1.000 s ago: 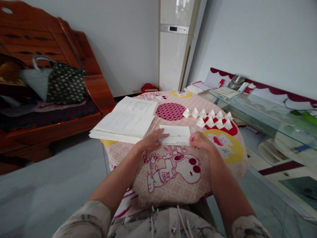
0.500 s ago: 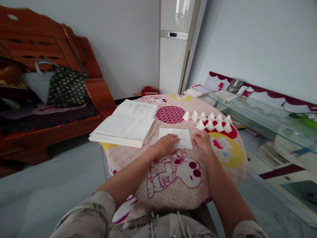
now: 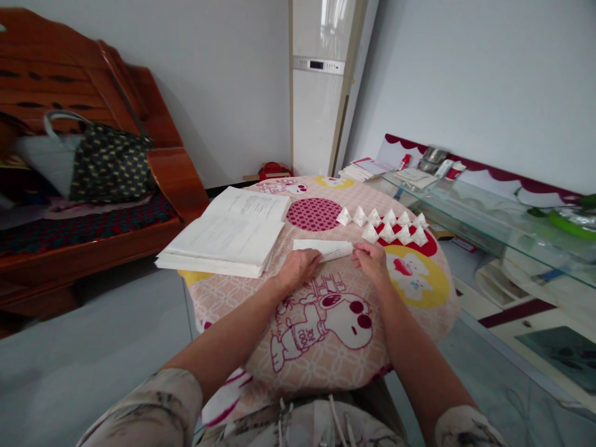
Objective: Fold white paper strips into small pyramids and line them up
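Observation:
A printed sheet of paper [image 3: 328, 249] lies on the cloth-covered round table [image 3: 326, 366], its near edge turned up and over into a narrower strip. My left hand [image 3: 300, 268] grips the near left part of the sheet with curled fingers. At the right end of the strip, my right hand [image 3: 371, 259] pinches the paper between thumb and fingers. Just beyond my right hand, several small folded white paper pieces [image 3: 388, 233] with pointed tops stand in two rows. An open stack of printed pages [image 3: 228, 230] lies to the left of my left hand.
A glass-topped stand [image 3: 488, 211] runs along the right, bearing metal bowls [image 3: 433, 159] and other small items. At the left is a wooden bench [image 3: 174, 180] with a dark patterned bag [image 3: 112, 161]. A tall white air conditioner [image 3: 316, 118] stands behind the table.
The sheet was lying flat; its near part is now folded up and away from me. My right hand has taken hold of its right end. The view has shifted slightly.

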Demonstrator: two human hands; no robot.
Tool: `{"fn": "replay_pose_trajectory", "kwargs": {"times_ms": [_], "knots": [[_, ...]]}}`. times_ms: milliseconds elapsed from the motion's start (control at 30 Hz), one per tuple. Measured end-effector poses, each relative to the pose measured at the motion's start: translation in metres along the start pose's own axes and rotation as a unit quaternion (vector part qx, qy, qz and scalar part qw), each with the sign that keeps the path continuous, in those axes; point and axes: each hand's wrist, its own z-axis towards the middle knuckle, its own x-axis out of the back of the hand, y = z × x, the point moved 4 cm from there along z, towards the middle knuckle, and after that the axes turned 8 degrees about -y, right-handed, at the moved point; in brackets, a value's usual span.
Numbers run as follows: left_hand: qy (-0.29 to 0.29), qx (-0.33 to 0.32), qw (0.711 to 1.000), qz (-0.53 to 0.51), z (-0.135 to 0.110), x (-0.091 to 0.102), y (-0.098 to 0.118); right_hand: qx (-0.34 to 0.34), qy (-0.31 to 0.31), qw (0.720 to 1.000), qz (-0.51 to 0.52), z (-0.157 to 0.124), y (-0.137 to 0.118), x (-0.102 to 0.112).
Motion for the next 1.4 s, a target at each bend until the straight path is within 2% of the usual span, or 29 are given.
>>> {"fn": "replay_pose_trajectory", "kwargs": {"times_ms": [100,233,367,767,1000,1233,1400], "knots": [[0.049,-0.013,0.998,-0.029,-0.001,0.001,-0.002,0.099,0.042,0.994,-0.03,-0.003,-0.009,0.003],[0.114,-0.037,0.991,-0.067,-0.006,0.006,-0.003,0.265,0.091,0.955,-0.096,-0.019,-0.036,0.001],[0.138,-0.041,0.986,-0.08,-0.006,0.007,-0.005,0.335,0.099,0.928,-0.132,-0.032,-0.053,-0.007],[0.183,-0.036,0.978,-0.094,-0.008,0.008,-0.009,0.371,0.118,0.909,-0.15,-0.038,-0.058,-0.014],[0.187,-0.045,0.978,-0.077,-0.008,0.008,-0.01,0.361,0.114,0.917,-0.122,-0.039,-0.062,-0.013],[0.183,-0.13,0.974,-0.043,-0.011,0.006,-0.003,0.335,0.122,0.931,-0.075,-0.029,-0.062,-0.004],[0.201,-0.168,0.965,-0.017,-0.013,0.007,0.002,0.315,0.118,0.941,-0.043,-0.025,-0.061,0.0]]}}
